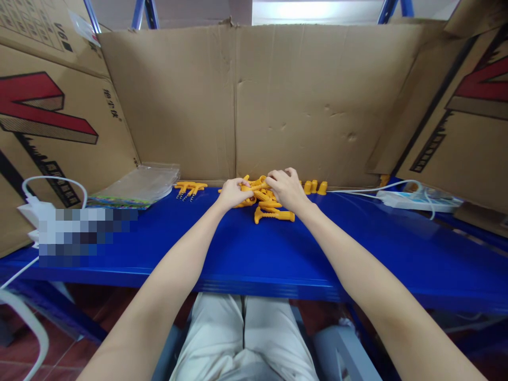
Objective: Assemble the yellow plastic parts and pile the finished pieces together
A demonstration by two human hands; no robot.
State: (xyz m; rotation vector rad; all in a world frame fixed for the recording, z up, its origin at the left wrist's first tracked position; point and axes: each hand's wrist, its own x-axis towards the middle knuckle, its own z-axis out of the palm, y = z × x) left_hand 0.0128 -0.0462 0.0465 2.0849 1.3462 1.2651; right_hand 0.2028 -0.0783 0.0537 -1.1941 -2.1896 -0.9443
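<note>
Both my hands meet over a pile of yellow corkscrews (270,203) near the back of the blue table. My left hand (234,193) pinches one end of a yellow corkscrew (256,187), which lies roughly level between the hands. On its other end, the fingers of my right hand (286,186) are closed. One T-shaped corkscrew (274,215) with a yellow sleeve lies in front of the pile. To the left rest several yellow T-handles (191,186) with bare metal spirals. Several yellow caps (314,187) stand right of my right hand. My fingers hide part of the pile.
Cardboard (301,106) walls the back and both sides of the blue table (254,259). Clear plastic bags (137,185) lie at the left. White plugs with a cable (43,211) are at far left, and a white power strip (413,201) lies right.
</note>
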